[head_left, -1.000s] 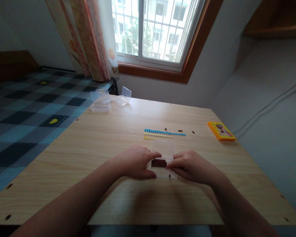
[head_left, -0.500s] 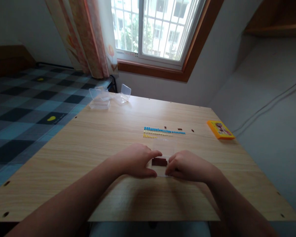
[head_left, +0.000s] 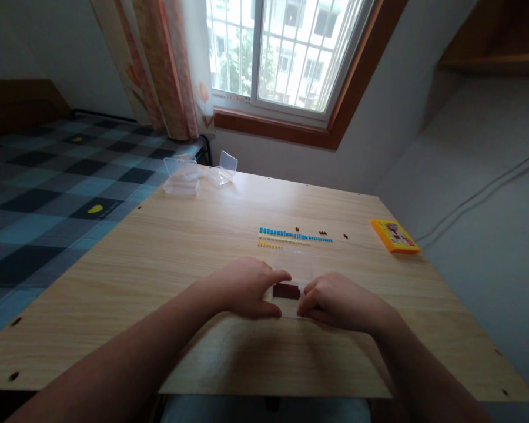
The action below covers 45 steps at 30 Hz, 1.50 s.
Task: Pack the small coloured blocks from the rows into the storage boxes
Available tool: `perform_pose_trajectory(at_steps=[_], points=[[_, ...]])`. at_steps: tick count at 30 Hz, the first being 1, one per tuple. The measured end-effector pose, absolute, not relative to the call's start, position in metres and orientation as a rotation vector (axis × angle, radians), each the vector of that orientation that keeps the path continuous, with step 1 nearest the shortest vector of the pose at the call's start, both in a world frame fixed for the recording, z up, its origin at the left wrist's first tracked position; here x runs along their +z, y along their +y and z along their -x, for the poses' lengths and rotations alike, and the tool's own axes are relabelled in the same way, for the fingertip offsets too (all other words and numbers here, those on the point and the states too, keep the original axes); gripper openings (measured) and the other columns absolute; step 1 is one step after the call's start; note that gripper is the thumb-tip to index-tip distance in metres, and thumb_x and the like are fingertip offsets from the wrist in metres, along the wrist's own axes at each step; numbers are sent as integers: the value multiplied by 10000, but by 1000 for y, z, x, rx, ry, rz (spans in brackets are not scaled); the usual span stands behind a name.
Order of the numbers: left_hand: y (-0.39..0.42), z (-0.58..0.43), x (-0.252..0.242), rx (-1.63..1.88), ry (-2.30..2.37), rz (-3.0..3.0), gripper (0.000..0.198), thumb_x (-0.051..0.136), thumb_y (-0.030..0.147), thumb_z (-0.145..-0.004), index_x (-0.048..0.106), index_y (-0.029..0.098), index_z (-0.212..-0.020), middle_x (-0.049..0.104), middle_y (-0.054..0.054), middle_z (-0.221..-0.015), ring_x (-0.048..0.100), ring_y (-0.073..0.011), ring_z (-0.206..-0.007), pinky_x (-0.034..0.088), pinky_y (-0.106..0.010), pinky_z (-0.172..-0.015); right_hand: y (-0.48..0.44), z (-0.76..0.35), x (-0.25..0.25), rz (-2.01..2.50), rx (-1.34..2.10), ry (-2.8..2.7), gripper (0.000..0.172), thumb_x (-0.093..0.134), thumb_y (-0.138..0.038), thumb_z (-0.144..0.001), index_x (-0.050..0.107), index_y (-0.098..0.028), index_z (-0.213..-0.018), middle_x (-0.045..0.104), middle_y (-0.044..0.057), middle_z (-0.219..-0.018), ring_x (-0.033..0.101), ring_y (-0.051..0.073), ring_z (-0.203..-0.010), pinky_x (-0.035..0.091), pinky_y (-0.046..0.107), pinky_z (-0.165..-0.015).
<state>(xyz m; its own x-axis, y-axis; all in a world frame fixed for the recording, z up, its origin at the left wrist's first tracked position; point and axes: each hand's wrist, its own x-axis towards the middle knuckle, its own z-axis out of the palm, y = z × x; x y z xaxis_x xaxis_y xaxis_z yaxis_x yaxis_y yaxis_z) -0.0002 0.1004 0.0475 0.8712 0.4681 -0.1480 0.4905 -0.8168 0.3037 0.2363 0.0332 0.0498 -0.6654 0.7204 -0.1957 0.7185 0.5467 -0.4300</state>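
In front of me lies a clear plastic box (head_left: pixel 290 312) with its lid (head_left: pixel 297 267) folded back flat on the far side. A row of dark brown pieces (head_left: pixel 286 291), packed close together, sits inside it. My left hand (head_left: pixel 251 286) grips the box from the left, index finger along the far edge and thumb at the near edge. My right hand (head_left: pixel 341 302) is closed at the right side of the box, its fingertips curled down by the end of the brown row. Whatever those fingertips pinch is hidden.
Beyond the box, rows of small blue pieces (head_left: pixel 286 233), cream and yellow pieces (head_left: pixel 268 245) line the wooden table (head_left: pixel 158 258). Loose brown pieces (head_left: pixel 323 233) lie past them. An orange-yellow box (head_left: pixel 395 236) is at right; open clear boxes (head_left: pixel 181 187) stand at the far left.
The view has shifted slightly. Both hands stay around the clear box, with the right fingers moving only a little at its right side.
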Motion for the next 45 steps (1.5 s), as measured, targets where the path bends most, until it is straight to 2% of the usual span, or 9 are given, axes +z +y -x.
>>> perform_pose_trajectory(at_steps=[10, 16, 21, 28, 33, 40, 45], points=[[101, 1, 48, -92, 705, -2723, 619, 771, 517, -802, 639, 255, -1347, 782, -83, -983, 728, -315, -898, 473, -342, -679, 35, -235, 50, 1321, 628, -2756, 222, 574, -121, -869, 772, -216, -836, 749, 19, -829, 619, 132, -702, 378, 255, -660], [102, 1, 45, -81, 701, -2740, 626, 765, 532, -805, 633, 262, -1354, 781, -75, -968, 729, -316, -897, 465, -346, -670, 36, -234, 46, 1313, 650, -2748, 191, 593, -115, -837, 754, -215, -812, 738, 6, -821, 606, 126, -703, 375, 248, -667], [102, 1, 45, -83, 700, -2729, 620, 758, 524, -808, 631, 261, -1355, 779, -79, -962, 724, -312, -893, 467, -347, -672, 35, -238, 49, 1328, 696, -2716, 193, 627, -104, -816, 772, -227, -844, 745, -6, -836, 621, 123, -729, 390, 239, -687], [102, 1, 45, -99, 702, -2726, 628, 753, 544, -810, 630, 260, -1357, 780, -97, -996, 722, -306, -903, 472, -344, -698, 30, -246, 55, 1274, 698, -2713, 218, 609, -149, -888, 807, -237, -902, 735, 4, -812, 619, 114, -690, 391, 238, -662], [102, 1, 44, -101, 721, -2721, 637, 766, 525, -796, 630, 268, -1364, 782, -97, -1025, 723, -313, -923, 473, -350, -701, 29, -246, 53, 1237, 761, -2720, 232, 632, -131, -845, 812, -240, -943, 758, 13, -869, 651, 122, -726, 408, 238, -690], [101, 1, 45, -105, 720, -2716, 618, 768, 532, -800, 638, 277, -1347, 782, -89, -1021, 721, -305, -915, 475, -346, -704, 32, -246, 54, 1337, 618, -2740, 231, 584, -148, -891, 791, -213, -813, 719, 20, -760, 591, 123, -653, 353, 256, -623], [102, 1, 45, -102, 704, -2725, 613, 763, 530, -805, 639, 263, -1343, 780, -95, -1022, 724, -312, -913, 471, -351, -683, 32, -250, 54, 1275, 694, -2704, 250, 594, -127, -855, 812, -227, -925, 732, 17, -806, 613, 125, -683, 389, 247, -650]])
